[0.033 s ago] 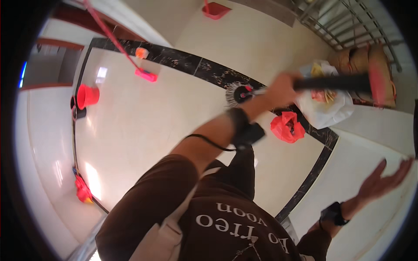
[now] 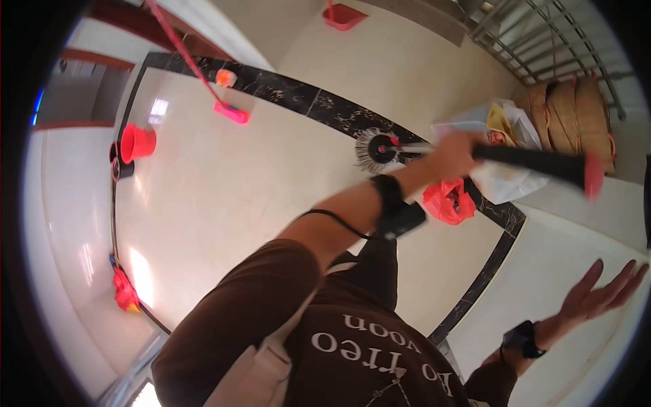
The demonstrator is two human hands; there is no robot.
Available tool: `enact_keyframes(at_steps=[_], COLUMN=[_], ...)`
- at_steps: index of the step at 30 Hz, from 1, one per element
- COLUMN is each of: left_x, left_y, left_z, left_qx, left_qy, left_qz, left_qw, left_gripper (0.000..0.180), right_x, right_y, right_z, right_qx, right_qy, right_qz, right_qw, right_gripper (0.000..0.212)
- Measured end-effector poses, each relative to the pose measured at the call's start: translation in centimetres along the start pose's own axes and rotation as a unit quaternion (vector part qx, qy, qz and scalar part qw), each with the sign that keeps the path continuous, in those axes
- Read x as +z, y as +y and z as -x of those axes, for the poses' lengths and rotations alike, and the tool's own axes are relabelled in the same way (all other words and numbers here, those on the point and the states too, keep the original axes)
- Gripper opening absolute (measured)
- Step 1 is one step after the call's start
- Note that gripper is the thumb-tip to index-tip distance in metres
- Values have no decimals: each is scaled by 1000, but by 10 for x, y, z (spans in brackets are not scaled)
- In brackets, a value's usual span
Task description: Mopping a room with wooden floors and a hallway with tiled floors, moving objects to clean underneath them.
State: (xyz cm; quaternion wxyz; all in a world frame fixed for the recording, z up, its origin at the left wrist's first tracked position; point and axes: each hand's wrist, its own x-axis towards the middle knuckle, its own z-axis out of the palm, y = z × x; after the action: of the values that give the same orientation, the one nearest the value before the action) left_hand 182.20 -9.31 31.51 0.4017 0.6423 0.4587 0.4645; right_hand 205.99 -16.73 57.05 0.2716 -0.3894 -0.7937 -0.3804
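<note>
A round mop with a grey-white fringed head (image 2: 378, 150) rests on the floor by the dark stone border. My left hand (image 2: 458, 154) is wrapped round its pole, just below the black grip (image 2: 536, 163) with a red end. Motion blurs the hand and the grip somewhat. Off to the right, beside the white wall, my right hand (image 2: 595, 298) is held out with fingers spread and nothing in it. Below the mop pole a red plastic bag (image 2: 449, 201) sits on the floor, its contents not clear.
A white bag (image 2: 505, 178) and brown sacks (image 2: 566, 122) stand by metal railings at the right. On the left are a red bucket (image 2: 138, 143) and a crumpled red thing (image 2: 125, 290). Farther off are a pink broom (image 2: 232, 112), a small orange-and-white item (image 2: 226, 78) and a red dustpan (image 2: 344, 17).
My left hand has shifted slightly right, and the grip's red end has dropped lower in the picture. The mop head has moved only a little. My right hand is slightly lower, still open.
</note>
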Motion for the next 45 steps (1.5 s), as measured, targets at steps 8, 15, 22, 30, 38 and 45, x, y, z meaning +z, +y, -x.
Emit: enact_keyframes(at_steps=[8,15,22,30,38,45], left_x=[16,-54,-144,-274,-383,-451], left_y=[32,41,22,-113,-88,-125], left_z=[121,168,226,360,372,402], left_qx=[77,65,-55,-239,-136,-145], left_qy=[-167,-231,-227,-97,192,160], left_qz=[34,10,-92,-403,-310,-251], left_qw=[982,971,968,878,921,943], left_gripper=[19,17,19,18,30,32], right_x=[-135,-132,-92,34,38,37], right_y=[-146,-230,-265,-428,-490,-589], right_z=[-52,-52,-57,-19,-153,-178], right_qx=[85,88,122,-215,-222,-246], right_qy=[-470,-421,-430,-545,-481,-513], right_qz=[-137,-111,-300,-375,-457,-404], right_qw=[868,896,843,718,715,716], right_gripper=[48,29,27,46,35,42])
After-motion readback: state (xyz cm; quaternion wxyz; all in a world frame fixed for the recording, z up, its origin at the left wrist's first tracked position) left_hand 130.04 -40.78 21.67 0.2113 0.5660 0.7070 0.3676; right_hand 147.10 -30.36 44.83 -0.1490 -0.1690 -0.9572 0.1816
